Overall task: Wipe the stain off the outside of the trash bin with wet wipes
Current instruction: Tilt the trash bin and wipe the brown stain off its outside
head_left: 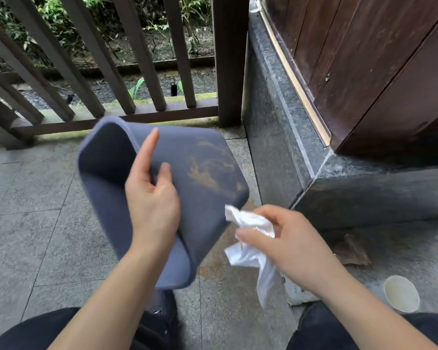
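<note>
The trash bin [162, 188], a blue-grey tub, was off the tiled floor [36, 223], tipped on its side in the air above the tiles in front of the person's knees, its open mouth turned to the left and up toward the wooden railing [111, 72]. The left hand [152, 198] gripped it at the rim, thumb pressed on the outer wall, index finger lying straight along the edge and the other fingers seemingly hooked inside; held so, the stained side faced upward and to the right, toward the free hand. The stain [210, 170], a yellowish-brown smear, spread across that upturned outer wall near the bin's base. The right hand [286, 236] was clenched round a crumpled wet wipe [250, 238], bunched in the fingers with a loose tail hanging down; it sat just beside the bin's lower right corner, apart from the stain, so wiping did not look begun. Behind the right wrist a white wipes packet [299, 291] lay on the tiles, close enough to reach, and a paper cup [401, 294] stood nearer the floor's right edge, below the stone step [364, 193].
</note>
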The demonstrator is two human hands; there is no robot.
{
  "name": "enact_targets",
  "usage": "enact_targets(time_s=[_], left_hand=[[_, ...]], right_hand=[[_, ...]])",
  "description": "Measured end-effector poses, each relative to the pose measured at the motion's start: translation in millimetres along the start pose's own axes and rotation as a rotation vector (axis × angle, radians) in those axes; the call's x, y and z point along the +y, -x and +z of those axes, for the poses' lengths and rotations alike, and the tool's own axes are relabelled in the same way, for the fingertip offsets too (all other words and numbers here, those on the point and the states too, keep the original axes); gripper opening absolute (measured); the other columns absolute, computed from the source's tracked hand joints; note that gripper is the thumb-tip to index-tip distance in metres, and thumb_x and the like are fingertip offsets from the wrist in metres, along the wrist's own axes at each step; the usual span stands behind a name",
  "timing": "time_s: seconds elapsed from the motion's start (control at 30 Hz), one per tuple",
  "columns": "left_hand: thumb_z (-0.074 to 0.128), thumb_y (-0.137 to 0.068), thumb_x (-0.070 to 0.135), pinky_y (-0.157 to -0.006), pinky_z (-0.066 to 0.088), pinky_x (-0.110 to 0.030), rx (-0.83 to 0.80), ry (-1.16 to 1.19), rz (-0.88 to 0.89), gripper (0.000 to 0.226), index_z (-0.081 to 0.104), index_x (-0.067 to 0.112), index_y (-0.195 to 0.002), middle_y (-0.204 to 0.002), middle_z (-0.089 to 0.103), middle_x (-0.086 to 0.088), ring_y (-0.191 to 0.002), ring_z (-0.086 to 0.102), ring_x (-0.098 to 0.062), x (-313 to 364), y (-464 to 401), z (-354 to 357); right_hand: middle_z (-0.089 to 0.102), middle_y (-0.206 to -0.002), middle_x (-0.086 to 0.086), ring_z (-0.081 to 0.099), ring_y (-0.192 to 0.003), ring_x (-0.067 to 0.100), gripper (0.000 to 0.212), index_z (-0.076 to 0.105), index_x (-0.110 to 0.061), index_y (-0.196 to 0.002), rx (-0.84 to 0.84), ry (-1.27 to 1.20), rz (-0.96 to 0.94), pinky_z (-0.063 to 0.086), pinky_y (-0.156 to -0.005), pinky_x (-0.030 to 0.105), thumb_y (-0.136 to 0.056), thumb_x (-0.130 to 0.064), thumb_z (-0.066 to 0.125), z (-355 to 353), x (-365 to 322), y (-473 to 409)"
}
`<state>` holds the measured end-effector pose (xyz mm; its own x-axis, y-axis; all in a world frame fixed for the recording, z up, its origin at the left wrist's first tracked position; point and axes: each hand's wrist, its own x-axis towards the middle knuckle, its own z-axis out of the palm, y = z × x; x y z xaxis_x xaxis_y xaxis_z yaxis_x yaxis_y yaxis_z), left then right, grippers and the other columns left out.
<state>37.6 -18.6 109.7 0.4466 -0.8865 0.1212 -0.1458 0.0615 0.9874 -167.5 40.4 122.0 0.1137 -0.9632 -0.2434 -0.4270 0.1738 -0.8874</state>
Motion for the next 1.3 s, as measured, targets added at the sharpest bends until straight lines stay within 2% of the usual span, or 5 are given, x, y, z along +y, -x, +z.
enact_targets(time_s=[0.27, 0.6, 0.73, 1.03, 1.3], left_hand=[[0.057, -0.099, 0.010, -0.054, 0.037, -0.019, -0.022, -0.002, -0.046, 0.049, 0.069, 0.049, -0.127, -0.072, 0.040, 0.005, -0.062, 0.036, -0.010, 15, -2, -24], [0.061, -0.091, -0.009, -0.077, 0.046, -0.037, -0.116, 0.143, -0.434, 0.052, 0.080, 0.038, -0.101, -0.099, 0.070, -0.003, -0.082, 0.055, -0.023, 13, 19, -16], [0.061, -0.090, -0.008, -0.058, 0.060, -0.028, -0.124, 0.185, -0.405, 0.058, 0.078, 0.044, -0.110, -0.084, 0.080, 0.013, -0.064, 0.068, -0.017, 27, 17, -15], [0.064, -0.090, -0.006, -0.074, 0.064, -0.038, -0.226, 0.283, -0.280, 0.065, 0.073, 0.049, -0.121, -0.109, 0.080, 0.010, -0.088, 0.078, -0.023, 48, 0, -33], [0.061, -0.088, -0.011, -0.072, 0.064, -0.033, -0.175, 0.268, -0.312, 0.064, 0.077, 0.046, -0.114, -0.096, 0.081, 0.013, -0.074, 0.073, -0.014, 36, 3, -34]], right_hand=[[0.079, -0.107, 0.007, 0.074, -0.101, 0.015, 0.027, 0.073, -0.008, -0.114, 0.157, -0.699, -0.166, 0.056, -0.083, 0.023, -0.088, -0.008, 0.075, 24, -9, -3], [0.056, -0.148, 0.006, 0.044, -0.145, 0.019, 0.044, 0.060, -0.018, -0.139, 0.200, 0.365, -0.795, 0.037, -0.117, 0.050, -0.097, -0.021, 0.046, 93, -1, 37], [0.034, -0.162, 0.007, 0.023, -0.155, 0.021, 0.058, 0.038, -0.013, -0.153, 0.077, 0.481, -0.703, 0.022, -0.122, 0.056, -0.106, -0.044, 0.023, 73, 8, 31], [-0.010, -0.169, -0.014, -0.018, -0.153, 0.002, 0.069, -0.001, -0.029, -0.162, 0.230, 0.494, -0.226, -0.007, -0.126, 0.046, -0.100, -0.060, 0.007, 17, 48, -33], [-0.017, -0.170, 0.002, -0.021, -0.154, 0.013, 0.065, -0.006, -0.018, -0.161, 0.086, 0.393, 0.031, -0.011, -0.125, 0.043, -0.108, -0.043, 0.020, 41, 45, -45]])
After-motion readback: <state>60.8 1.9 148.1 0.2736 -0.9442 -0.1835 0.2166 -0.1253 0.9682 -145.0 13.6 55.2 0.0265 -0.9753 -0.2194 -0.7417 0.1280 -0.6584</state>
